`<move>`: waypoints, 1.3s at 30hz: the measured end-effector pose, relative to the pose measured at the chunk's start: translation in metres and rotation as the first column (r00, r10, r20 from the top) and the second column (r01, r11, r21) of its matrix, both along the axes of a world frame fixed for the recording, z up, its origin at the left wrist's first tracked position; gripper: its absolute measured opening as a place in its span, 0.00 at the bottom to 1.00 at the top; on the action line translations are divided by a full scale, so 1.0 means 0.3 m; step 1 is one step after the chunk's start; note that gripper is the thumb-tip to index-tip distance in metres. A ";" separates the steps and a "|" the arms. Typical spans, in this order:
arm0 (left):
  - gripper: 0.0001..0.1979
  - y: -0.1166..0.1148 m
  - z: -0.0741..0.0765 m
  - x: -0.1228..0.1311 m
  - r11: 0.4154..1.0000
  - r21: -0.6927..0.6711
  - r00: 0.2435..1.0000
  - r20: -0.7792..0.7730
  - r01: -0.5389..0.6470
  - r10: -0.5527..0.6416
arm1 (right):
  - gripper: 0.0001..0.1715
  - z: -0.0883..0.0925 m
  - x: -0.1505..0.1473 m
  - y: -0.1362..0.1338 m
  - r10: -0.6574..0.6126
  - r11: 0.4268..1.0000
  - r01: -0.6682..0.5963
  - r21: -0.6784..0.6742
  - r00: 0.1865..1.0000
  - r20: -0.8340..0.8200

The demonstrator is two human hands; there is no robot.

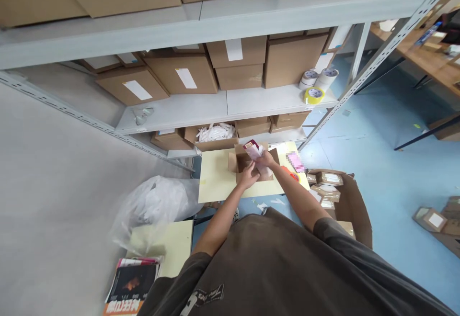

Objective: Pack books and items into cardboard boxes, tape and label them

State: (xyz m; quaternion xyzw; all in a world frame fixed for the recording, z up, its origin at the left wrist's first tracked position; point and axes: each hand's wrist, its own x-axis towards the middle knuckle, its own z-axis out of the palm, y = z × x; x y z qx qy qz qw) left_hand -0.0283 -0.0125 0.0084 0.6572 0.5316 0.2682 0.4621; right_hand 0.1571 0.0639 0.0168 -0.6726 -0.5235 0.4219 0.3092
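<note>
An open cardboard box [232,162] stands on a pale yellow table with its flaps spread. Above it, my right hand [266,159] is closed around a plastic-wrapped packet [253,151], whitish-pink with a dark red end. My left hand [248,176] is over the box opening, its fingertips at the packet's lower edge. Its fingers look curled on the wrap, partly hidden. Beside the box on the right lie an orange-red tape roll [290,173] and a pink blurred-out item [295,161].
Shelving with cartons [294,60] rises ahead; tape rolls [314,95] sit on its middle shelf. A carton of white filler [216,132] is behind the table. A plastic bag [161,198] stands left, magazines [132,280] lower left. A large carton [359,208] holding small boxes is right.
</note>
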 end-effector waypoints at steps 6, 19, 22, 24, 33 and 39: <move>0.38 0.129 -0.015 -0.294 0.994 -0.028 0.884 -0.454 0.106 -0.107 | 0.24 -0.019 -0.051 0.053 0.271 0.962 -0.268 -0.057 0.905 0.326; 0.13 0.080 -0.131 -0.353 0.988 -0.043 0.824 -0.548 0.146 -0.146 | 0.47 -0.174 -0.221 -0.024 0.478 0.878 -0.413 -0.241 0.751 0.455; 0.11 0.093 -0.131 -0.374 0.988 -0.062 0.827 -0.541 0.145 -0.155 | 0.55 -0.159 -0.212 -0.041 0.519 0.852 -0.467 -0.236 0.698 0.493; 0.09 0.100 -0.127 -0.384 0.987 -0.066 0.837 -0.525 0.145 -0.158 | 0.52 -0.135 -0.183 -0.060 0.537 0.833 -0.516 -0.198 0.670 0.513; 0.30 0.099 -0.125 -0.400 0.996 -0.048 0.920 -0.389 -0.076 0.051 | 0.42 -0.018 -0.035 -0.216 0.196 0.945 -0.306 0.115 0.813 0.549; 0.42 0.139 -0.094 -0.425 0.875 -0.227 0.900 -0.189 -0.428 0.392 | 0.39 -0.015 0.050 -0.286 0.010 0.971 -0.112 0.210 0.901 0.433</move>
